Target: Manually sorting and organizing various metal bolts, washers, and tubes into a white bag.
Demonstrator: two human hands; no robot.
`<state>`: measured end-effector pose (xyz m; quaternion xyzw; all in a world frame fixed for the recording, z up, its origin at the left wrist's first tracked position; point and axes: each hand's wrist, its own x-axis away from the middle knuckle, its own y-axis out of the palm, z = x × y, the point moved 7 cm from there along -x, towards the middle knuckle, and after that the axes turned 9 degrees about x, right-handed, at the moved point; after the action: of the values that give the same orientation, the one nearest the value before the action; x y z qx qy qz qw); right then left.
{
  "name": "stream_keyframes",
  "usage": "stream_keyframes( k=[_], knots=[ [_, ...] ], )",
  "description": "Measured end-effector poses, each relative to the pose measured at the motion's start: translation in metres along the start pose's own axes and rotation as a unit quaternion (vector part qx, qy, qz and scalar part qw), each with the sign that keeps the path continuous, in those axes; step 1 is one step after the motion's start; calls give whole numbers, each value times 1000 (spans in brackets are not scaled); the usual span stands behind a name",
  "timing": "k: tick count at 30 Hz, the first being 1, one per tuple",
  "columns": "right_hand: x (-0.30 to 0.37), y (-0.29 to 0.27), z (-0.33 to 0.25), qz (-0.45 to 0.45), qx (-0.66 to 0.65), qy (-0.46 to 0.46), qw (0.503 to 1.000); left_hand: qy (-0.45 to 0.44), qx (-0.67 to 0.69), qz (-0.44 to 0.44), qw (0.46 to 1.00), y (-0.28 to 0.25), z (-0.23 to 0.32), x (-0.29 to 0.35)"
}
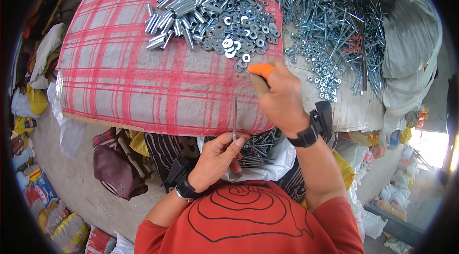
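Rod (234, 114) looks slim, silvery; washers (243, 33) round, holed.

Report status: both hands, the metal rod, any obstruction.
Left hand: gripping metal rod by its near end. Right hand: orange finger cover beside loose washers, grip unclear. No obstruction visible between rod and washers.

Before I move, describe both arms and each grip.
Short red sleeves; black straps and boxy black devices on both arms. The left arm adds a silvery band. The right grip wears an orange finger cover; the left grip shows none.
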<state>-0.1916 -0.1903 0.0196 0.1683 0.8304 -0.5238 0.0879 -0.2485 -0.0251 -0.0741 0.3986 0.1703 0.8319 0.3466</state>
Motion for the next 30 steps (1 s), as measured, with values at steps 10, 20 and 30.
stream_keyframes(
  k=[10, 20, 30],
  knots=[
    [52, -36, -5, -5, -132, 45, 990, 86, -187, -2, 979, 13, 8, 0],
    [100, -22, 30, -68, -509, 319, 797, 260, -450, 64, 852, 31, 26, 4],
    [89, -28, 37, -306, -414, 327, 792, 145, -275, -56, 949, 33, -9, -8]
  ],
)
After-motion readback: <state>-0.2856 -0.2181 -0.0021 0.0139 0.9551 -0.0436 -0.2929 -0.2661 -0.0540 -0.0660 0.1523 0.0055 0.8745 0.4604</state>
